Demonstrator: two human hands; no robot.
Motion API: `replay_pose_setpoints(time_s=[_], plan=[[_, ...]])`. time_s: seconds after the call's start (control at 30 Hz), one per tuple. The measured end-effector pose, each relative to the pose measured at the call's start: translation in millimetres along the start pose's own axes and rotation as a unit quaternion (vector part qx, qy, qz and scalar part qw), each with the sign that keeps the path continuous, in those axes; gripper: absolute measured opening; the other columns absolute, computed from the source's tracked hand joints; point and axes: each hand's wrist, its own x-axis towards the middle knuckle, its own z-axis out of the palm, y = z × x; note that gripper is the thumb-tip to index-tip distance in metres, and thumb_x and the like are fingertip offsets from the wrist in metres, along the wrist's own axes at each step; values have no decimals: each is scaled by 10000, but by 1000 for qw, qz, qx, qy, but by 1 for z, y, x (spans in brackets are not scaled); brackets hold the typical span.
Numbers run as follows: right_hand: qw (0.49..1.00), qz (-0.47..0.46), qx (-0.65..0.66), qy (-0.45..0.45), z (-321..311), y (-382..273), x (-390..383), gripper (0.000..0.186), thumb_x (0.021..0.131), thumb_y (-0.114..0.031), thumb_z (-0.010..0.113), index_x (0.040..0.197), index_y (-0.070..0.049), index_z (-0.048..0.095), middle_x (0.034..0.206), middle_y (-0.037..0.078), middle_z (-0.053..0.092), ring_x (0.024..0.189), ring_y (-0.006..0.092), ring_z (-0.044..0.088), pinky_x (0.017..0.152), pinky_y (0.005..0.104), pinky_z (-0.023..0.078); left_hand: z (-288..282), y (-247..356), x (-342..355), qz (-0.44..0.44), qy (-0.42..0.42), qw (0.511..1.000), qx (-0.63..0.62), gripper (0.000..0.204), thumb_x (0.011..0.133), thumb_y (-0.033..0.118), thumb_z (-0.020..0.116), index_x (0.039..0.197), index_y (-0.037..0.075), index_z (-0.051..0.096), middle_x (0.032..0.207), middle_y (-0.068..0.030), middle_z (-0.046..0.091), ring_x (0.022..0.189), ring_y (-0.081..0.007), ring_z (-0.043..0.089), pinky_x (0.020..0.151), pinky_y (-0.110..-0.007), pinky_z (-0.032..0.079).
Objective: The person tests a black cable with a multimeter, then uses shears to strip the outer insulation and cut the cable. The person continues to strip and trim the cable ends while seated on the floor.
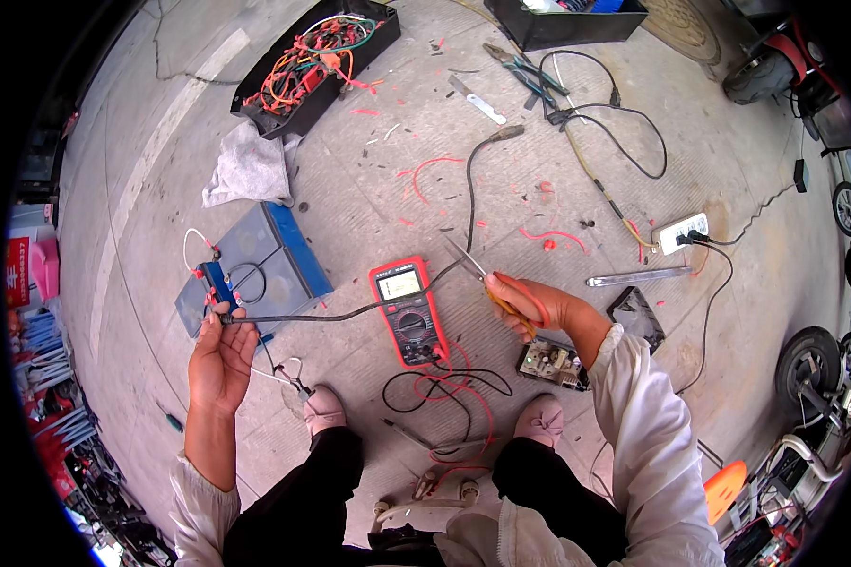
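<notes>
Black cable (340, 317), running across the middle of the frame: its near end is at centre left, it passes over the red multimeter (409, 323), then bends up to a plug-like end above centre. The left hand (220, 364), at centre left, has thumb and fingertips clamped on the cable's near end. The right hand (542, 304), right of centre, has its fingers closed round the orange handles of a pair of scissors (483, 272); the blades lie at the cable's bend, though whether they touch it I cannot tell.

In the upper left, a black open tray (317, 111) sits at a slant, heaped with tangled wires (298, 77) in red, orange, green and white, some sticking out over its rim. A grey cloth (248, 168) lies just below it. At the top edge, right of centre, a second black bin (564, 31) is cut off by the frame; white and blue items show inside, too partial to name. Below the right hand, a shallow black housing (581, 385) holds a circuit board (544, 361), with a black cover (636, 317) lying near it. Under the left hand's fingertips stands a blue-and-grey case (255, 250); its inside is hidden.
</notes>
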Motion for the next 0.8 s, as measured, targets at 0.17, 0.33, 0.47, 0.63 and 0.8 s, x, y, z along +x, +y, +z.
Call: replay_pose_setpoints(time_s=[0.17, 0.33, 0.47, 0.63, 0.8], plan=[[1000, 3, 10, -4, 0, 0, -2, 790, 826, -832, 360, 758, -56, 488, 556, 11, 397, 444, 128, 413, 415, 297, 411, 0, 0, 1, -2, -5, 1000, -4, 249, 1046, 226, 402, 1183, 80, 551, 1083, -89, 661, 928, -200, 668, 855, -335, 570], [1000, 2, 11, 3, 2, 1, -3, 725, 884, -778, 332, 742, -75, 437, 549, 8, 361, 454, 124, 387, 417, 287, 383, 0, -2, 2, 0, -10, 1000, -5, 248, 1046, 224, 404, 1181, 77, 551, 1083, -91, 664, 930, -200, 670, 858, -335, 571], [1000, 6, 7, 3, 2, 3, 0, 741, 872, -793, 333, 735, -73, 443, 551, 3, 364, 460, 120, 397, 419, 287, 389, 0, -1, 2, 0, -7, 1000, -7, 247, 1045, 222, 408, 1181, 74, 552, 1086, -98, 666, 935, -200, 670, 859, -339, 572], [1000, 12, 14, 7, 2, 4, 2, 749, 864, -802, 338, 738, -72, 454, 550, 1, 366, 463, 119, 401, 420, 287, 394, 0, -1, 2, 1, -7, 1000, -9, 247, 1044, 220, 410, 1179, 70, 552, 1091, -103, 666, 936, -202, 669, 858, -344, 574], [1000, 20, 10, 5, 3, 4, 3, 760, 857, -813, 324, 750, -72, 460, 567, 5, 382, 473, 122, 410, 438, 296, 413, 0, 0, 2, 2, -9, 1000, -7, 253, 1046, 226, 404, 1185, 69, 545, 1097, -105, 662, 937, -204, 667, 862, -341, 571]])
